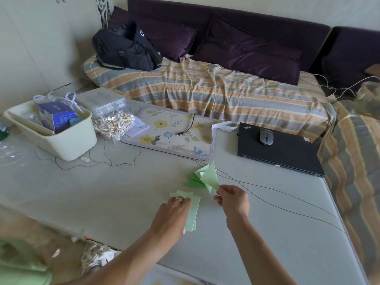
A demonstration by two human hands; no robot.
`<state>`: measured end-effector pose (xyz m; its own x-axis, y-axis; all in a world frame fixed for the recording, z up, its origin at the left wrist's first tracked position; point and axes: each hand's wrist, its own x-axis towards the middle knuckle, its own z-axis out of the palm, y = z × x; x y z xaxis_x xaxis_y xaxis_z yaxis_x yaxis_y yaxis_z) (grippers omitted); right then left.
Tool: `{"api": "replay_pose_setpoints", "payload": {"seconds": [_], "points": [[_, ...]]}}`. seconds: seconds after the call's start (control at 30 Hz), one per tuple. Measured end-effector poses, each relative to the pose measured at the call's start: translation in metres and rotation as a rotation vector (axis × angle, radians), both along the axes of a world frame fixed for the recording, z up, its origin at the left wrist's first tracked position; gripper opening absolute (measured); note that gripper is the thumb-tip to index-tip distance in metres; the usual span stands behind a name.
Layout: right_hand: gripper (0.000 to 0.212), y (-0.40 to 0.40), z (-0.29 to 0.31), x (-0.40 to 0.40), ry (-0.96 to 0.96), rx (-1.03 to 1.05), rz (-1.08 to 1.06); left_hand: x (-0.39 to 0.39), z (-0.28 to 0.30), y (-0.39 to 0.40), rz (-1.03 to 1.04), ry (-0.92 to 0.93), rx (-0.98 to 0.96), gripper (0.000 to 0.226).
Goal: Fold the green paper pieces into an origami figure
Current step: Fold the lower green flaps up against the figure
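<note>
Green folded figure point(206, 177) lies mid-desk, toward the right edge; the right hand point(233, 199) pinches its lower corner, likely to lift it, while the left hand point(174, 211) presses flat, steadying the unfolded sheets point(192, 214).

- Soft, even daylight; no hard shadows, no glare
- Slight overall softness, colours muted
- Wide-angle bending at edges; lower left corner blurred
- Centre of the table point(123, 192) reasonably sharp
</note>
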<state>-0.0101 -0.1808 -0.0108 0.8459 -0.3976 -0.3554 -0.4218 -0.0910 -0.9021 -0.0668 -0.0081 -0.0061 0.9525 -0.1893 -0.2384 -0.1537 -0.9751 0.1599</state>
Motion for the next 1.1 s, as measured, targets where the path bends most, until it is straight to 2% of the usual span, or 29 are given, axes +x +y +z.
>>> {"api": "replay_pose_setpoints", "payload": {"seconds": [0.13,0.33,0.4,0.6,0.77,0.87,1.1], "points": [[0.018,0.010,-0.002,0.004,-0.006,0.039,0.053,-0.001,0.003,0.000,-0.044,-0.046,0.048,0.062],[0.019,0.016,-0.003,0.004,-0.022,-0.017,0.089,-0.002,0.004,0.006,-0.014,-0.064,-0.099,0.022],[0.019,0.015,-0.004,0.004,-0.018,-0.033,0.097,-0.002,0.004,0.006,0.002,-0.072,-0.126,0.016],[0.022,0.010,-0.006,0.001,-0.013,-0.081,0.126,0.001,0.009,0.010,0.078,-0.108,-0.197,0.017],[0.028,0.006,-0.001,-0.003,-0.030,-0.242,0.265,0.004,0.014,0.014,0.135,-0.124,-0.269,0.024],[0.023,0.004,-0.004,-0.003,-0.048,-0.251,0.313,0.005,0.015,0.015,0.151,-0.143,-0.301,0.024],[0.030,0.000,-0.005,-0.007,-0.062,-0.246,0.361,0.004,0.026,0.014,0.168,-0.248,-0.379,0.016]]}}
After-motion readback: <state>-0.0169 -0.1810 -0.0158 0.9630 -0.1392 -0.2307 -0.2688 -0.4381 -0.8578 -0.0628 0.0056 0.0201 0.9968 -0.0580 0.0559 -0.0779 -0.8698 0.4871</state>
